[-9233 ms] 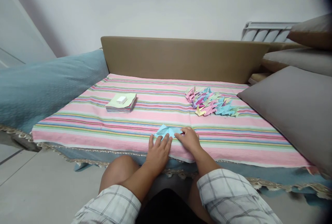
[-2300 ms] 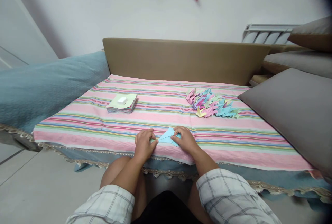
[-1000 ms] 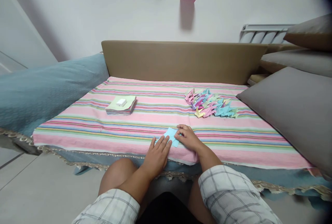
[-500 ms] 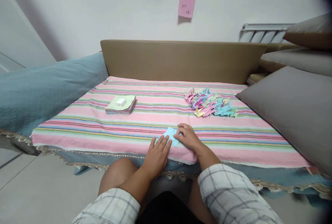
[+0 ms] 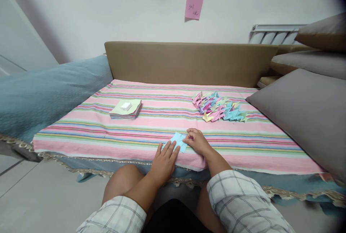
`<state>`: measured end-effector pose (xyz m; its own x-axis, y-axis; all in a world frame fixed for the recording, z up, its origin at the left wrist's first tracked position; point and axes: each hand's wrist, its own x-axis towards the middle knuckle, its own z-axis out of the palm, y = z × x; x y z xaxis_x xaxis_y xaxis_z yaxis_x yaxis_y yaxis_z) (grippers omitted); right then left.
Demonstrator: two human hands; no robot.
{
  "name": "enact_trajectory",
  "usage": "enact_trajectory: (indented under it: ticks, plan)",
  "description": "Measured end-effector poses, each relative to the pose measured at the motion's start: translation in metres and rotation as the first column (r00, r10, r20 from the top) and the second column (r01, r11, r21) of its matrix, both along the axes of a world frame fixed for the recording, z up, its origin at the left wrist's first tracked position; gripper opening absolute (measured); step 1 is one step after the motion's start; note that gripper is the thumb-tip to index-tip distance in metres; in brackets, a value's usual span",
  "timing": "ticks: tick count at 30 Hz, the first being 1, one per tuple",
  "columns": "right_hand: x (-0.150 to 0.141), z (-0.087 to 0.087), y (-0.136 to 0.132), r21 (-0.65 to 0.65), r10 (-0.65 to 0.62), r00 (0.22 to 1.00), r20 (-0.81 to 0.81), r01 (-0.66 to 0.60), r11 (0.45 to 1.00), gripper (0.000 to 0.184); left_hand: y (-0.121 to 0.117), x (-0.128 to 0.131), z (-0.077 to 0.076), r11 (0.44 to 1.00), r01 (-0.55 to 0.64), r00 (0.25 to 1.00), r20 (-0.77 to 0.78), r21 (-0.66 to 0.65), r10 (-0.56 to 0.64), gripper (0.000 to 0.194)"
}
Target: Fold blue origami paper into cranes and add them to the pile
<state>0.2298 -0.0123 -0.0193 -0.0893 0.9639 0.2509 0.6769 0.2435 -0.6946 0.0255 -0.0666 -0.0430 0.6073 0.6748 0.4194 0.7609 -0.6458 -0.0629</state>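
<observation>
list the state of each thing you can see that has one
Blue paper, partly folded, on the striped cloth
Left hand, fingers spread, resting on the blue paper
Right hand, fingers curled at the paper's edge, grip unclear
Paper stack, piled, white block on top
Folded paper pieces, heaped
Striped cloth, spread out, lightly wrinkled
Pink note, on the wall

The paper (image 5: 181, 140) lay on the cloth (image 5: 162, 119) near its front edge, with the left hand (image 5: 163, 160) over its near left part and the right hand (image 5: 198, 142) at its right edge. Behind them, a stack of sheets (image 5: 119, 110) sat to the left with a block (image 5: 126, 106) on top, and paper cranes (image 5: 220, 108) lay to the right. Cushions (image 5: 300, 110) stood farther right, the armrest (image 5: 54, 94) far left, the backrest (image 5: 189, 63) behind.
</observation>
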Motion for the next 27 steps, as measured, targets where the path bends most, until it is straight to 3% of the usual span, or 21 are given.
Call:
enact_trajectory:
  ticks: [6,10,13,16,18,27]
  plan:
    - [0.001,0.0,0.001,0.025,0.006,1.0,0.028,-0.006,1.0,0.007,-0.001,0.001,0.001,1.0,-0.011,1.0,-0.009,-0.011,0.011,0.053]
    - [0.004,-0.001,0.004,0.044,0.016,0.999,-0.034,-0.015,0.999,0.009,-0.001,0.001,-0.001,1.0,-0.018,1.0,-0.003,0.002,0.018,0.053]
    - [0.002,-0.003,0.002,0.02,-0.031,0.996,-0.088,0.032,0.999,0.03,-0.001,0.002,-0.001,1.0,-0.012,1.0,-0.001,0.001,0.012,0.053]
    - [-0.005,-0.006,-0.002,0.053,-0.068,0.997,-0.02,0.069,0.996,0.058,-0.001,0.002,-0.001,1.0,-0.01,1.0,0.0,-0.008,0.01,0.054]
    - [-0.009,-0.008,-0.003,0.072,-0.085,0.996,0.029,0.082,0.994,0.067,-0.001,0.002,-0.001,1.0,-0.012,1.0,-0.001,-0.02,0.012,0.054]
    - [-0.004,-0.007,-0.001,0.043,-0.064,0.998,-0.002,0.064,0.997,0.06,-0.001,0.001,-0.001,0.999,-0.014,1.0,-0.003,-0.048,0.014,0.052]
